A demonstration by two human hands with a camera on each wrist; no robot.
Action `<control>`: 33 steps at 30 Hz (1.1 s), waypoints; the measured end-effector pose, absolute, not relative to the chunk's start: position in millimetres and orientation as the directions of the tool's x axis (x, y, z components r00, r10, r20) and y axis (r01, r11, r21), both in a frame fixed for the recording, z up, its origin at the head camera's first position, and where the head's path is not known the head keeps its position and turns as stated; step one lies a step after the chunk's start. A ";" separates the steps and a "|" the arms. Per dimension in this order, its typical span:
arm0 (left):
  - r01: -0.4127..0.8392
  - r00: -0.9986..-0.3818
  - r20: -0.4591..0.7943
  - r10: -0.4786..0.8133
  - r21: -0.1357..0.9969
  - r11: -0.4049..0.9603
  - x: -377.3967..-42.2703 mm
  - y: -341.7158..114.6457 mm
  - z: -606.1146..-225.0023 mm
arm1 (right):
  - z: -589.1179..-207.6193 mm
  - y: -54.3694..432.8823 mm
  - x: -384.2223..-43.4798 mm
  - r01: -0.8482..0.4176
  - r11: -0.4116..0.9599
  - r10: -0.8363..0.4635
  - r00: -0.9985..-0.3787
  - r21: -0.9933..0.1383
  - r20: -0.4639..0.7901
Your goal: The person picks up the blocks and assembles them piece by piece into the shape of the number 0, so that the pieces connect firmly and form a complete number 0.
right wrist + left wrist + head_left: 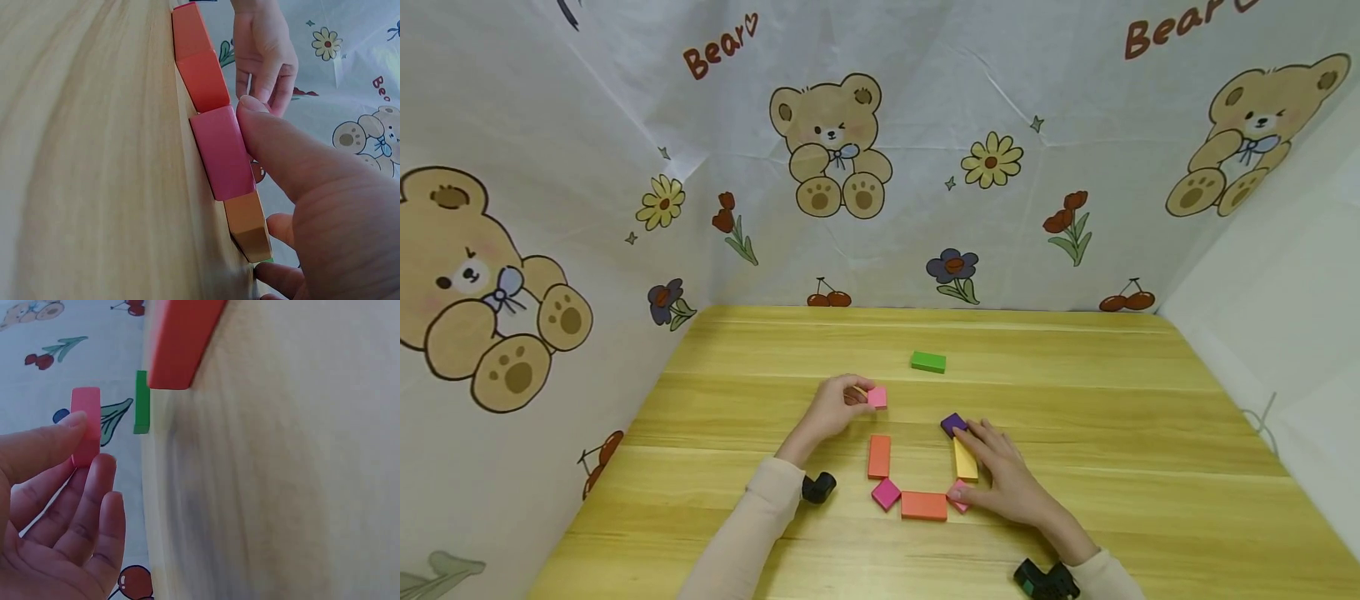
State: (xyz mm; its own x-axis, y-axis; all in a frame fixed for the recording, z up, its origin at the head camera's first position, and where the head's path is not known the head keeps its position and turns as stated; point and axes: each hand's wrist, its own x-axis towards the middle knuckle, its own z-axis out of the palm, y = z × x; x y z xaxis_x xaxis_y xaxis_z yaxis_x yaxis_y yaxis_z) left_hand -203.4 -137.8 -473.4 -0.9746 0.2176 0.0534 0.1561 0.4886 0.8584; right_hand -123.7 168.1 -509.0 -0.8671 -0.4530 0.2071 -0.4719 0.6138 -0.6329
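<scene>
My left hand [833,408] pinches a small pink block [877,398] between thumb and fingers; the left wrist view shows this pink block [87,434] raised in the grip. Spread over the right side of a U-shaped row is my right hand [1011,483]. Its thumb touches a second pink block [962,506] at the corner, and its fingertips reach a purple block [953,425]. Between those two lies a yellow block [965,462], partly covered by the hand. An orange block [924,506] forms the bottom, a magenta block [886,494] the left corner, another orange block [879,457] the left side.
A green block [928,362] lies farther back on the wooden table [1112,400]. Behind the table hangs a white cloth [910,225] printed with bears and flowers. Black wrist devices, such as the left wrist camera [820,488], sit close to the tabletop.
</scene>
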 end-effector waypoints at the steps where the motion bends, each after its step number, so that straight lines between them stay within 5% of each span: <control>1: 0.164 -0.971 0.052 0.234 0.855 0.492 -202.8 -137.7 -474.7 | -508.8 168.1 -123.5 -0.470 0.615 -0.452 -0.868 -0.634 0.205; 33: 0.328 -0.870 0.017 0.493 0.766 0.553 -206.8 -135.4 -490.1 | -509.2 168.8 -123.2 -0.448 0.617 -0.443 -0.877 -0.647 0.184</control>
State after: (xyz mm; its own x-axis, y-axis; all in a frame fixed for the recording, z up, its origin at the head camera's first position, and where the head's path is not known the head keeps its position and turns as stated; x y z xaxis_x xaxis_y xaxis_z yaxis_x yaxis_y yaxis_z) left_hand -206.8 -135.4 -490.1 -0.8697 0.4932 0.0171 0.3284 0.5526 0.7661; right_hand -123.2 168.8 -509.2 -0.8771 -0.4434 0.1844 -0.4480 0.6173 -0.6467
